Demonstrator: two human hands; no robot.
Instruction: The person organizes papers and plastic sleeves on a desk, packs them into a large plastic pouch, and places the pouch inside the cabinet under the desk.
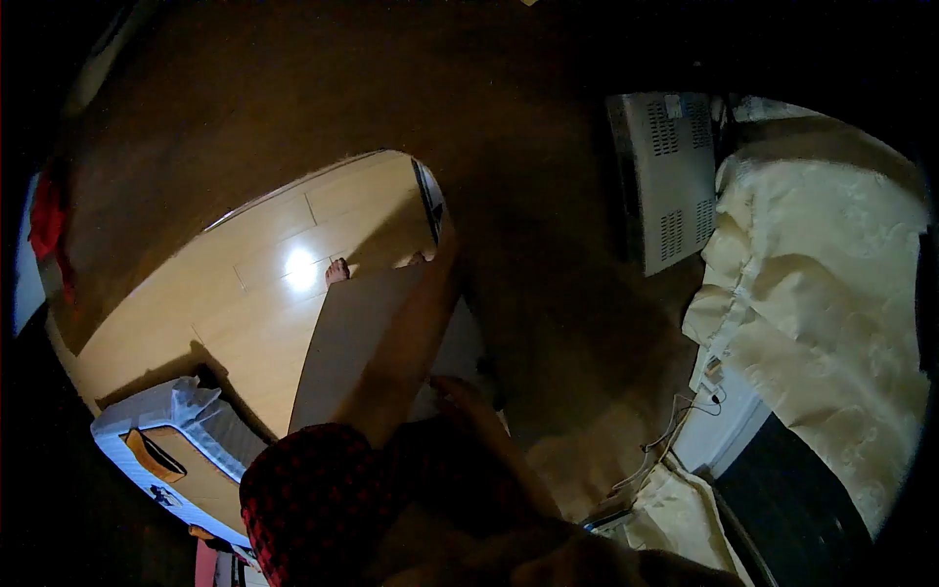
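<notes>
A large, flat-faced grey box or panel (pixel 342 323) is in front of my body, over the lit floor. My left arm reaches across it from a red-and-black checked garment. My left hand (pixel 445 240) is at its far right corner, with the fingers lost in shadow. Lower down, my right hand (pixel 458 396) lies against the near right part of the panel, its fingers bent onto it. The panel's underside and right edge are too dark to make out. Bare toes (pixel 337 271) show just beyond its far edge.
Pale wood floor (pixel 284 235) carries a bright light spot. A plastic-wrapped carton (pixel 201 465) with a handle slot stands at lower left. At right are a vented metal casing (pixel 670 181), cream cloth (pixel 812 264) and thin cables (pixel 675 416). Red cloth (pixel 47 225) hangs at far left.
</notes>
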